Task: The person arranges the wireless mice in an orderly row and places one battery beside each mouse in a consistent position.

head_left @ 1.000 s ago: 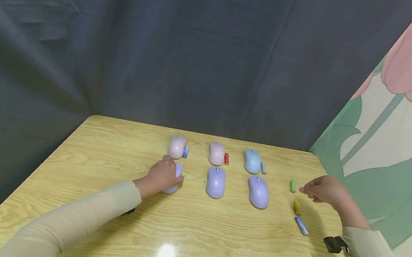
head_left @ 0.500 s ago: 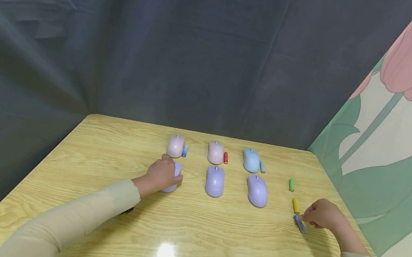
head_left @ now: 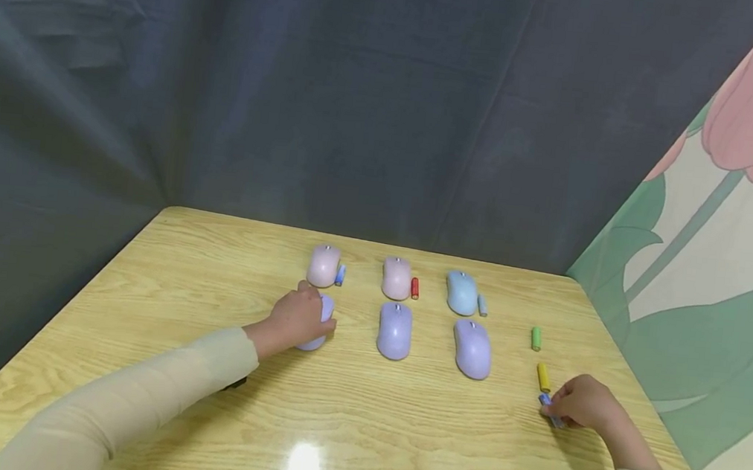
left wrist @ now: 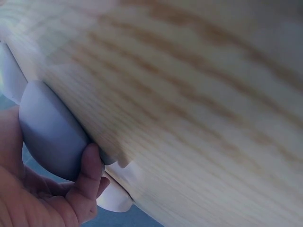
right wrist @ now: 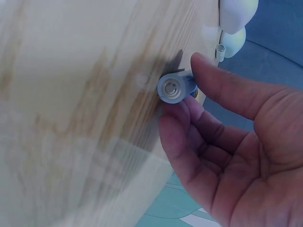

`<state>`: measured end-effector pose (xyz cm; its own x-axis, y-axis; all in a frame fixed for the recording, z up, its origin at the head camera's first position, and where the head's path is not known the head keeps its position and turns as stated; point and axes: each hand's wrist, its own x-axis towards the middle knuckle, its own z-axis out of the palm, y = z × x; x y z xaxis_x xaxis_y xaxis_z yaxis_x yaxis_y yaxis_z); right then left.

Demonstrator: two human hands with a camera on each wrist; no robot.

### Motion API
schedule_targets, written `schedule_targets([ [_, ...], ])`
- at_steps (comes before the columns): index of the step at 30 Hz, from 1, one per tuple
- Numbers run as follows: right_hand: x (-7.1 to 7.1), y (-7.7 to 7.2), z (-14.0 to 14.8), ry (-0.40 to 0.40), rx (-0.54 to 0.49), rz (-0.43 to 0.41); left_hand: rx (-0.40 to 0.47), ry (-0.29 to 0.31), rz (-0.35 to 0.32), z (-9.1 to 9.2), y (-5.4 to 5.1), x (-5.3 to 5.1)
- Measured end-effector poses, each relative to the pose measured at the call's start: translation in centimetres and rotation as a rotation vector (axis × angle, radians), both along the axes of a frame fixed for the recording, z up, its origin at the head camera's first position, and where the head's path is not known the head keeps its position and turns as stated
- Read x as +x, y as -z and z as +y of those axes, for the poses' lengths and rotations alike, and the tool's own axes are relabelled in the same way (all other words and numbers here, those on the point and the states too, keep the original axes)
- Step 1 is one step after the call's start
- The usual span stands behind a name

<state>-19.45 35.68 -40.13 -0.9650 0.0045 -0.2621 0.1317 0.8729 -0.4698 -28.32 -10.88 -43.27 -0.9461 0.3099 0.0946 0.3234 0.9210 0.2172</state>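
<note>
At the front left of the mice, my left hand [head_left: 295, 316] grips a purple computer mouse [left wrist: 52, 130] that rests on the table. Its fingers and thumb curl round the mouse's sides in the left wrist view. Over at the right, my right hand [head_left: 585, 402] pinches a blue battery [right wrist: 173, 89] between thumb and fingers, low at the tabletop. The battery's flat end faces the right wrist camera. Just beyond it lie a yellow battery [head_left: 543, 377] and a green battery [head_left: 536, 338].
Two more purple mice [head_left: 395, 331] stand in the front row. Behind them are two pinkish mice [head_left: 396, 278] and a light blue mouse [head_left: 462, 293], with a blue battery [head_left: 341, 275], a red battery [head_left: 415, 288] and a pale blue battery [head_left: 482, 305] beside them. A dark curtain [head_left: 334, 104] hangs behind the table.
My right hand has come nearer, from beside the green battery past the yellow one to the blue battery, which it now pinches. The left hand has stayed on its mouse.
</note>
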Motion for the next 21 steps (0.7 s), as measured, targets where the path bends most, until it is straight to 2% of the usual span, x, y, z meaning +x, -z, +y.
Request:
schedule_targets([
  [8, -0.07, 0.19, 0.16, -0.002, -0.012, 0.001, 0.000, -0.015, -0.005, 0.04, 0.14, 0.07],
  [13, -0.05, 0.30, 0.32, 0.010, -0.022, -0.016, -0.004, -0.004, 0.009, 0.02, 0.09, 0.18],
  [17, -0.09, 0.40, 0.62, 0.037, -0.095, -0.062, -0.006, 0.004, 0.017, 0.00, 0.03, 0.19],
  [21, -0.06, 0.37, 0.88, 0.017, -0.247, -0.102, -0.008, -0.004, 0.001, -0.05, -0.07, 0.18],
])
